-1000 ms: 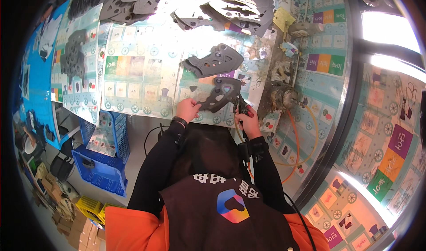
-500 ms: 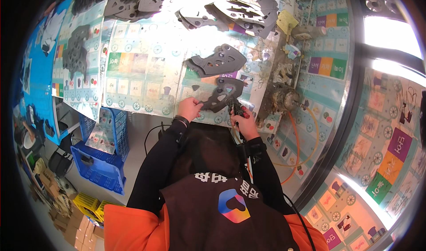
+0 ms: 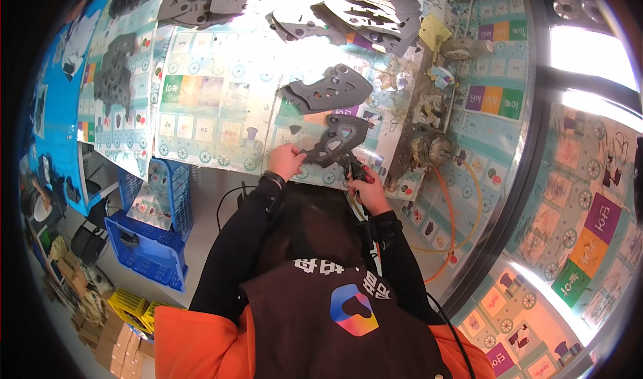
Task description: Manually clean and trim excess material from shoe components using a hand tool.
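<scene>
— Left hand (image 3: 287, 159)?
— Raised off the tabletop (image 3: 221, 111), forearm angled up from the lower edge, fingers closed in a pinch on the left end of the grey perforated plate (image 3: 335, 139).
— Right hand (image 3: 365, 186)?
— Curled tight around a red-handled tool (image 3: 355, 171), just under the plate's right end.
— Plate position?
— Held tilted above the near tabletop edge, just below a similar grey plate (image 3: 328, 89) lying flat.

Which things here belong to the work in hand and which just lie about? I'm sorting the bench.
In hand:
left hand holding grey perforated plate
right hand gripping a red-and-black tool

Lying about:
second grey plate
heap of plates
blue crates
orange hose
</scene>
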Motion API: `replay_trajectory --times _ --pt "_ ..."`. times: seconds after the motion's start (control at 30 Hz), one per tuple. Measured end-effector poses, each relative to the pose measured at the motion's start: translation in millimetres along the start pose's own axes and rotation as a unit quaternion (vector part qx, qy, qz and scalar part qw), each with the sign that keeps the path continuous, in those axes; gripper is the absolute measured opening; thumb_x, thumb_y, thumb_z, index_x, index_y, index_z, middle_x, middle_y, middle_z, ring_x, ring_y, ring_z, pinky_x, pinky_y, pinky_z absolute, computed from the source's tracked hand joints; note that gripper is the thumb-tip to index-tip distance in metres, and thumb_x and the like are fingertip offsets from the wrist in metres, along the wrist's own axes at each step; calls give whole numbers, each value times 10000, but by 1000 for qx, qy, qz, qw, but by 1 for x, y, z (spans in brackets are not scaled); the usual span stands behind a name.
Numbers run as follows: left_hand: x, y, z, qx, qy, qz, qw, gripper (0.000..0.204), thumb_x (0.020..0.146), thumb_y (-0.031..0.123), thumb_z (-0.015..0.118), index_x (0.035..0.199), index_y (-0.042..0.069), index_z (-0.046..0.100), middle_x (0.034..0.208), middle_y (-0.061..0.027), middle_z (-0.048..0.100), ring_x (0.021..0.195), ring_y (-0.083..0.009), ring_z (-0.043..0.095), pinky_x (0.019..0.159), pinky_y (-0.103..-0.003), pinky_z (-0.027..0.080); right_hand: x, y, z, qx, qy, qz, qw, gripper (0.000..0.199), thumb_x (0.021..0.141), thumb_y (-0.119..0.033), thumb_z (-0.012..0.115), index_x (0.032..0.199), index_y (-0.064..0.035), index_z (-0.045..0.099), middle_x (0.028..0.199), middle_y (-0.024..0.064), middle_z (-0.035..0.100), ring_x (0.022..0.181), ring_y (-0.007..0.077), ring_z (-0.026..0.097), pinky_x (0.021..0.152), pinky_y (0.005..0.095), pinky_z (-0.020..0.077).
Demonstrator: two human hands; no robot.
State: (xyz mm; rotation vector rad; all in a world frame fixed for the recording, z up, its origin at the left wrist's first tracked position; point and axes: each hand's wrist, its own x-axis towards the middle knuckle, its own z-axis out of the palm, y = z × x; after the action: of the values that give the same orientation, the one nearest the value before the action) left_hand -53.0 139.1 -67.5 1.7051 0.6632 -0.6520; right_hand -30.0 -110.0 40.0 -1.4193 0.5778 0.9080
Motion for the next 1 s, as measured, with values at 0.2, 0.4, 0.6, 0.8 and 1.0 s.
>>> replay_trajectory --times 0.2,0.4,0.6,0.8,1.0 --pt "-2 1 0 -7 1 -5 1000 181 881 117 729 904 -37 635 703 -98 674 526 -157 666 463 -283 528 -2 -6 5 0 4 -1 1000 168 803 29 590 966 -12 595 750 43 573 569 120 531 521 253 384" --pt "-3 3 2 -11 1 -9 1000 181 882 119 727 906 -36 635 705 -97 674 528 -158 667 462 -285 531 -2 -8 15 -9 -22 -11 1000 149 790 18 592 935 -16 591 690 29 557 551 119 516 496 264 366" --pt "-2 2 2 1 0 -6 1000 190 883 123 725 915 -41 635 713 -100 678 532 -161 671 464 -286 533 1 -2 14 -59 -39 -4 998 151 775 31 584 921 -6 586 712 45 565 569 133 536 513 263 381" --pt "-2 1 -1 -1 -23 14 1000 175 896 116 705 943 -36 632 729 -105 686 551 -160 678 480 -286 535 -12 -9 12 -43 -69 -19 996 244 776 31 584 1019 7 594 804 83 645 604 149 589 529 260 438" --pt "-18 19 -39 -47 -67 17 996 172 915 113 674 998 -32 630 731 -98 671 556 -154 668 489 -285 520 -30 -23 -2 -32 -47 -71 996 366 812 -8 621 1177 11 594 942 77 722 624 111 618 428 231 424"
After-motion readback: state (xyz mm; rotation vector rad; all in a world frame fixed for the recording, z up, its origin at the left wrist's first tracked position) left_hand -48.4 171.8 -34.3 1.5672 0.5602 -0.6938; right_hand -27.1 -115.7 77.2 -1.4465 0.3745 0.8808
